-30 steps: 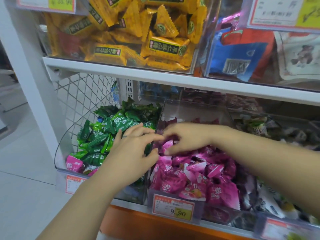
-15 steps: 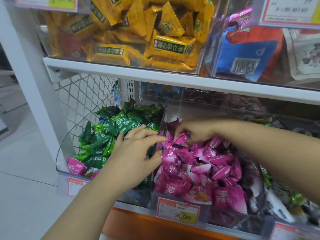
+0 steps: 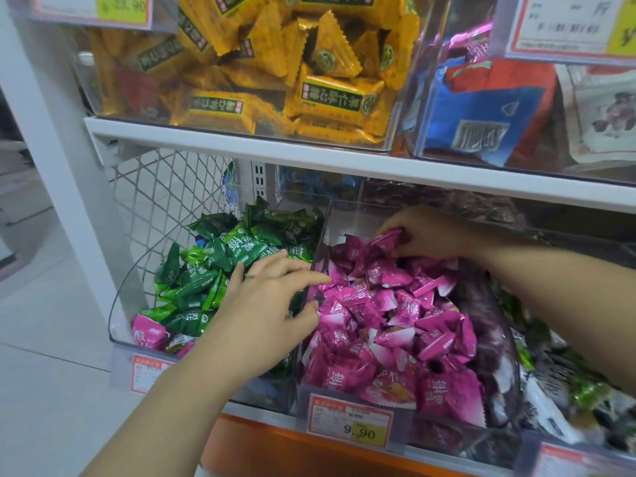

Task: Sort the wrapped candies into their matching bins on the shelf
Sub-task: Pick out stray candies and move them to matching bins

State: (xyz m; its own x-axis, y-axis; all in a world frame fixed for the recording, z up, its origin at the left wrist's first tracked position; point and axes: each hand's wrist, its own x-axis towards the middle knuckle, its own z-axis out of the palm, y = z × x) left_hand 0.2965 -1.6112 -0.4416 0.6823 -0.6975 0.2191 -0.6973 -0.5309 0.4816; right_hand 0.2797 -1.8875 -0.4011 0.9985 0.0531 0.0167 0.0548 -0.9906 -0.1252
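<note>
Left hand (image 3: 265, 311) flat, fingers loosely spread, nothing visibly in it, hanging over the divider between two clear bins; fingertips just past it on the pink side; right hand (image 3: 426, 235) curled at the back of the pink bin (image 3: 354, 218), pinching one pink candy (image 3: 387, 237) on top of the pile; pink pile too many to count; green bin (image 3: 137, 277) on the left heaped with green candies (image 3: 237, 246), plus two stray pink ones (image 3: 149, 333) in its front left corner; one price tag (image 3: 351, 421) reading 9.90 on the pink bin's front; yellow packets (image 3: 309, 91) on the shelf above.
</note>
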